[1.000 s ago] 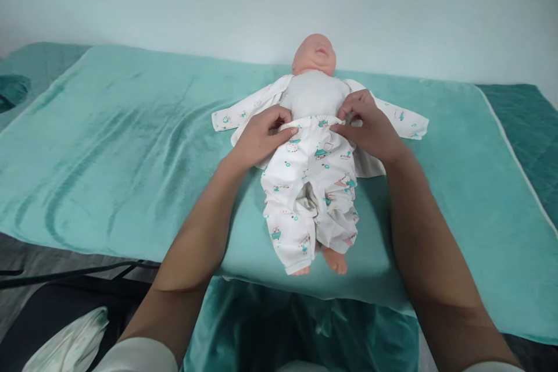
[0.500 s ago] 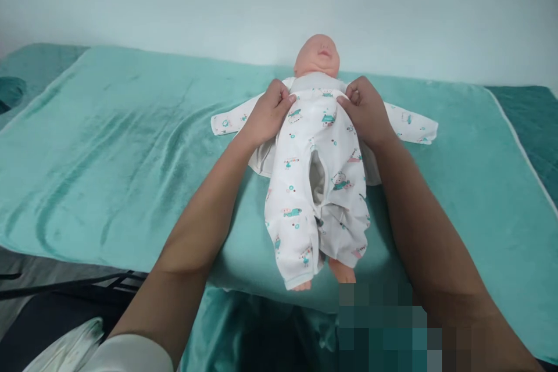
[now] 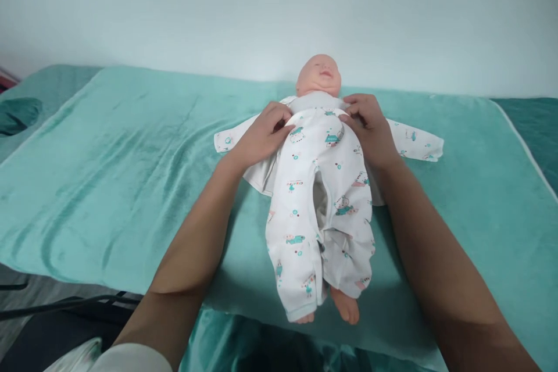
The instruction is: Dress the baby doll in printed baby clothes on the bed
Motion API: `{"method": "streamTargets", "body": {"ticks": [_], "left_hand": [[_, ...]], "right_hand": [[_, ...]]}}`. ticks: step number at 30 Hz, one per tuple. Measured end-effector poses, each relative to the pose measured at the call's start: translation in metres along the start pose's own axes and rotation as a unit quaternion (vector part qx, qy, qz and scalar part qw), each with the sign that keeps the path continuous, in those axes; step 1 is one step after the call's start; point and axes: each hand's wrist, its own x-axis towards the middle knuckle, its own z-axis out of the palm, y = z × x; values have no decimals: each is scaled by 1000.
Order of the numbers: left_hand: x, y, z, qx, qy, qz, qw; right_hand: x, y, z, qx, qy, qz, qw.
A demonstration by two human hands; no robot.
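Note:
A baby doll point(image 3: 321, 74) lies on its back, head toward the wall. It wears white printed baby pants point(image 3: 322, 145) with an open slit at the crotch, pulled high over its belly. The sleeves of a printed baby shirt point(image 3: 421, 142) spread out to both sides, and its panels lie open beside the body. My left hand point(image 3: 265, 133) is closed on the waistband at the doll's side on the left, thumb on the cloth. On the other side my right hand point(image 3: 368, 128) grips the waistband between thumb and curled fingers; its index finger reaches toward the chest.
A green plush blanket point(image 3: 131, 174) covers the table, with wrinkles at the left. Behind it stands a pale wall point(image 3: 218, 11). At the lower left are a dark bar point(image 3: 65, 305) and a white printed cloth point(image 3: 81, 357). The doll's foot point(image 3: 346, 306) lies near the front edge.
The whole scene sits lower in the picture as the camera tilted up. My right hand's fingers have loosened and its index finger has straightened. Both hands remain at the waistband.

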Motion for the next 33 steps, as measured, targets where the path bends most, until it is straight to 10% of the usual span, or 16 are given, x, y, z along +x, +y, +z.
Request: {"method": "streamTargets", "body": {"ticks": [7,21,33], "left_hand": [[10,-12,22,40,123,-28,991],[52,-48,23,22,94,-46,994],[63,-74,28,18,121,-43,992]], "right_hand": [[4,-1,2,-56,-35,62,996],[49,43,3,-169,9,85,982],[44,29,1,-154,-61,65,984]]}}
